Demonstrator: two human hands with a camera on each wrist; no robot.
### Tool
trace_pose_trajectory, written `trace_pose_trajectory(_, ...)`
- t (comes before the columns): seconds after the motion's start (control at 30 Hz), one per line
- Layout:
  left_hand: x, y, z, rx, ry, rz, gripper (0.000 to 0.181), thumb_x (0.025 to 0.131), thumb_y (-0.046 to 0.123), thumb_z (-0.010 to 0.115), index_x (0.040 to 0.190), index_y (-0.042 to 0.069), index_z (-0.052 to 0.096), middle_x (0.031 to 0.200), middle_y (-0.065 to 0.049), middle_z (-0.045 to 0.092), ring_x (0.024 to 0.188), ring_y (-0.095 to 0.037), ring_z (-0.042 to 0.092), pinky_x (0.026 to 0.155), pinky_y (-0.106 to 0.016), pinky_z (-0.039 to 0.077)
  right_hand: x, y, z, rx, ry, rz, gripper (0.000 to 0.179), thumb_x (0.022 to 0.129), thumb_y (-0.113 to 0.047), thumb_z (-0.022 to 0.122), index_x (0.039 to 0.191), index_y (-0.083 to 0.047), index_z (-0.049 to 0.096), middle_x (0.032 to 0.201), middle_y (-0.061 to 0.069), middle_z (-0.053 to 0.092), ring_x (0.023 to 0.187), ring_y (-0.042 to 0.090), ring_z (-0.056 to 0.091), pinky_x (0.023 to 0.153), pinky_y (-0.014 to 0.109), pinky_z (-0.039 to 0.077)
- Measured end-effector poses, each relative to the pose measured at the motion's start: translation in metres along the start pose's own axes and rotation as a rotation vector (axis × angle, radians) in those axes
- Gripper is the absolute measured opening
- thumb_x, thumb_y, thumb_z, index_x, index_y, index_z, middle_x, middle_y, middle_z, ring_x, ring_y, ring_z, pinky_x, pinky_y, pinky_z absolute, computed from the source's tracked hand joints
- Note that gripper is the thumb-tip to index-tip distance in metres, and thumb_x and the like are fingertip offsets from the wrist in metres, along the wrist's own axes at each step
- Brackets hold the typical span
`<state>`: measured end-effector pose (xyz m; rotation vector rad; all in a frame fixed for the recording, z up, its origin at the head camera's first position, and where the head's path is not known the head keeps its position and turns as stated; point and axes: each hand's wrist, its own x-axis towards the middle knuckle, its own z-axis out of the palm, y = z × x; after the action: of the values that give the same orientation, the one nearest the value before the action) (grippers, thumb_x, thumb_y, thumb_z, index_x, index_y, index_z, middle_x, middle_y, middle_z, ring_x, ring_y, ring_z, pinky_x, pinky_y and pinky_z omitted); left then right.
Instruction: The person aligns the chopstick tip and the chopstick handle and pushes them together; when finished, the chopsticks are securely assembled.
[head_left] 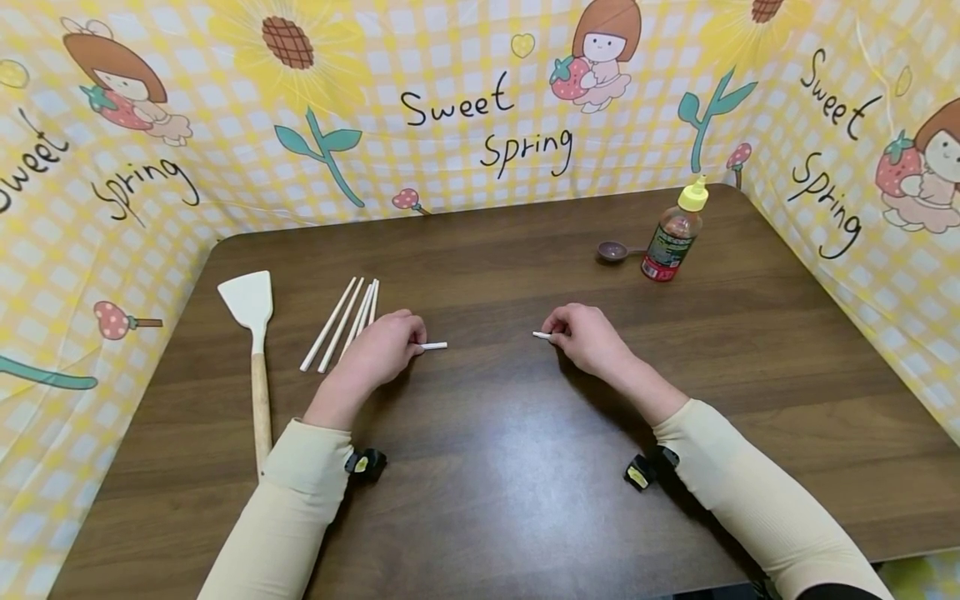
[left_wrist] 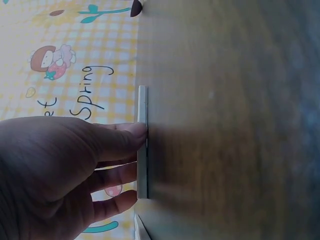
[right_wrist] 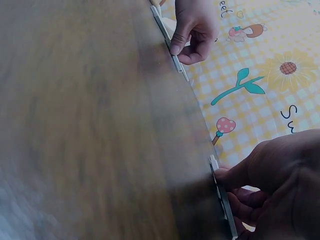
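Observation:
My left hand (head_left: pixel 378 346) pinches a short white stick (head_left: pixel 435 345) low over the table, left of centre. One end pokes out to the right past the fingertips; in the left wrist view the stick (left_wrist: pixel 142 170) lies along the tabletop between thumb and fingers. Across from it, my right hand (head_left: pixel 592 337) pinches another white stick (head_left: pixel 541 335), whose short end points left. The right wrist view shows this stick (right_wrist: pixel 223 200) shaded, close to the table. A gap separates the two sticks. Several more white sticks (head_left: pixel 327 325) lie beside the left hand, partly hidden by it.
A spatula (head_left: pixel 258 333) with a white blade and wooden handle lies at the left, its handle end behind the left sleeve. At the back right stands a yellow-capped squeeze bottle (head_left: pixel 671 237), with a dark measuring spoon (head_left: pixel 612 252) next to it. Patterned cloth (head_left: pixel 465 108) surrounds the table.

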<state>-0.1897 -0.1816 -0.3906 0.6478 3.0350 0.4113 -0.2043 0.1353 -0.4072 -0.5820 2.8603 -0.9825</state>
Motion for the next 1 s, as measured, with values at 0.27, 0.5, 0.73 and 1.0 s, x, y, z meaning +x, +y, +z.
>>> trace_pose_trajectory(0.27, 0.001, 0.001, 0.0, 0.085, 0.027, -0.012, 0.01, 0.091, 0.012, 0.074, 0.087, 0.013, 0.065, 0.085, -0.001, 0.065, 0.082, -0.025, 0.064, 0.073, -0.048, 0.048, -0.002, -0.002, 0.0, -0.04, 0.064, -0.035, 0.009, 0.091, 0.002, 0.068, 0.097, -0.001, 0.073, 0.093, 0.009, 0.063, 0.085, 0.026, 0.061, 0.08, 0.043, 0.05)
trace_pose_trajectory(0.5, 0.002, 0.005, -0.002, 0.006, 0.067, 0.009, 0.008, 0.093, 0.013, 0.073, 0.094, 0.011, 0.065, 0.086, -0.002, 0.067, 0.078, -0.024, 0.064, 0.074, -0.045, 0.049, 0.0, -0.005, -0.001, 0.018, 0.118, -0.089, 0.01, 0.093, 0.0, 0.067, 0.1, -0.001, 0.073, 0.096, 0.009, 0.063, 0.087, 0.024, 0.061, 0.08, 0.04, 0.05)
trace_pose_trajectory(0.73, 0.003, 0.011, -0.003, -0.164, 0.083, 0.063, 0.006, 0.094, 0.003, 0.07, 0.099, 0.005, 0.069, 0.092, -0.006, 0.068, 0.084, -0.023, 0.062, 0.079, -0.043, 0.052, -0.001, -0.01, -0.001, 0.075, 0.145, -0.162, 0.009, 0.096, -0.001, 0.066, 0.101, -0.003, 0.073, 0.097, 0.008, 0.065, 0.084, 0.021, 0.06, 0.077, 0.037, 0.05)
trace_pose_trajectory(1.0, 0.005, 0.015, -0.002, -0.197, 0.109, 0.122, 0.006, 0.094, 0.0, 0.067, 0.099, 0.003, 0.068, 0.093, -0.007, 0.065, 0.084, -0.023, 0.061, 0.079, -0.042, 0.051, -0.002, -0.013, 0.001, 0.102, 0.142, -0.24, 0.01, 0.096, -0.001, 0.066, 0.101, -0.004, 0.073, 0.096, 0.005, 0.065, 0.083, 0.019, 0.058, 0.076, 0.035, 0.049)
